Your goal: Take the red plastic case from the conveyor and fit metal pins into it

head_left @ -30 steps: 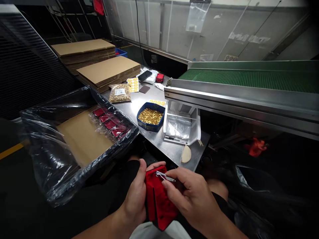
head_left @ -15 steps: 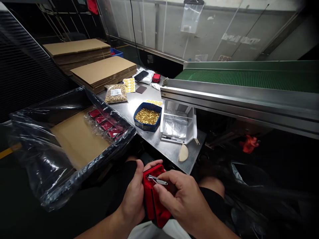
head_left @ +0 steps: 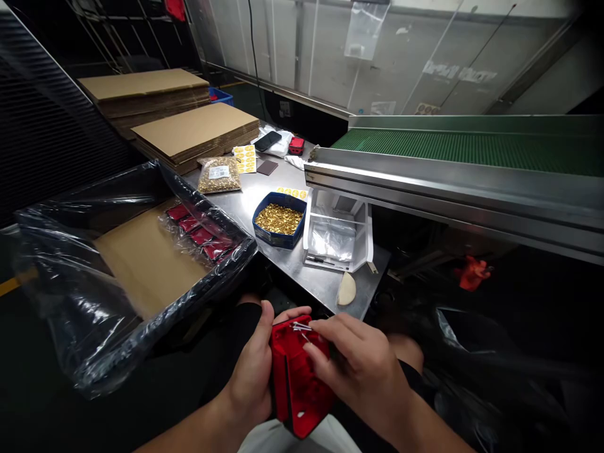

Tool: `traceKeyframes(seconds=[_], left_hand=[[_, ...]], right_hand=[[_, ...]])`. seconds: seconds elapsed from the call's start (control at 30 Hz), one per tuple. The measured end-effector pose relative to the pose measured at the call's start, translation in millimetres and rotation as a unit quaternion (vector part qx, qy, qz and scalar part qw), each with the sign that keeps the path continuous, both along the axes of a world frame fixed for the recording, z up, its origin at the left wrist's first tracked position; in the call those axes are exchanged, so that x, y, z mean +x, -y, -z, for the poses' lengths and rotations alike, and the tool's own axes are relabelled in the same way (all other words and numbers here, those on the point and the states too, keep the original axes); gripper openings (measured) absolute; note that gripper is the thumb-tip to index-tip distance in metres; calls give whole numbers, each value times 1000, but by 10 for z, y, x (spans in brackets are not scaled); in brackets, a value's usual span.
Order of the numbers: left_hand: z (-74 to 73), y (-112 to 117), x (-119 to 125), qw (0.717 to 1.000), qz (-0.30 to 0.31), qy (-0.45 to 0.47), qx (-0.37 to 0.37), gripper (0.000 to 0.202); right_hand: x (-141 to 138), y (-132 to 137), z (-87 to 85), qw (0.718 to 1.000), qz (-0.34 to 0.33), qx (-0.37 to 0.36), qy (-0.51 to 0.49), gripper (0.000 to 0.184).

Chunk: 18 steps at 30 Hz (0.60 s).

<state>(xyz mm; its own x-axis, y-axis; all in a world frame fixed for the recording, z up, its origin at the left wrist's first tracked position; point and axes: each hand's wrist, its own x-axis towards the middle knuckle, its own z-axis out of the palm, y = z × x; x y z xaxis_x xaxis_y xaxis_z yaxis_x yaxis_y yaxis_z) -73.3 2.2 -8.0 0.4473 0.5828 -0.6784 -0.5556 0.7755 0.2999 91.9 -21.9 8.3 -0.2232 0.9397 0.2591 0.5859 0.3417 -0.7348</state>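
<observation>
My left hand [head_left: 252, 365] is wrapped around the side of an open red case [head_left: 302, 377] with a dark edge, holding it low in front of my lap. Inside its upper end lies a small silver nail clipper [head_left: 301, 326]. The thumb and index finger of my right hand [head_left: 361, 358] pinch the clipper at its right end, over the red lining. A small whitish spot shows near the bottom of the case. The case's underside is hidden by my left palm.
Ahead on the metal table [head_left: 314, 286] stand a blue tray of gold pieces [head_left: 278, 242] and a white bin [head_left: 368, 245] with clear bags. A plastic-lined box [head_left: 146, 277] with red cases is at left, cardboard stacks [head_left: 198, 129] behind. A green conveyor [head_left: 448, 148] runs right.
The clipper has shifted slightly up and turned within the case, with my right hand moving along. The case is tilted so that more of its red inside shows.
</observation>
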Motion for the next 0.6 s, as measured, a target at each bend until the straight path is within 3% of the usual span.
traceKeyframes(seconds=[0.2,0.43,0.6], left_hand=[[-24,-9,23,999,11,24,-40,64],[-8,2,21,998,10,45,-35,63],[14,21,20,997,16,65,-30,62]], right_hand=[[-29,-24,-17,987,-61,127,81,20],[-61,-15,1,986,-86,94,107,16],[-8,18,49,995,-37,81,39,27]])
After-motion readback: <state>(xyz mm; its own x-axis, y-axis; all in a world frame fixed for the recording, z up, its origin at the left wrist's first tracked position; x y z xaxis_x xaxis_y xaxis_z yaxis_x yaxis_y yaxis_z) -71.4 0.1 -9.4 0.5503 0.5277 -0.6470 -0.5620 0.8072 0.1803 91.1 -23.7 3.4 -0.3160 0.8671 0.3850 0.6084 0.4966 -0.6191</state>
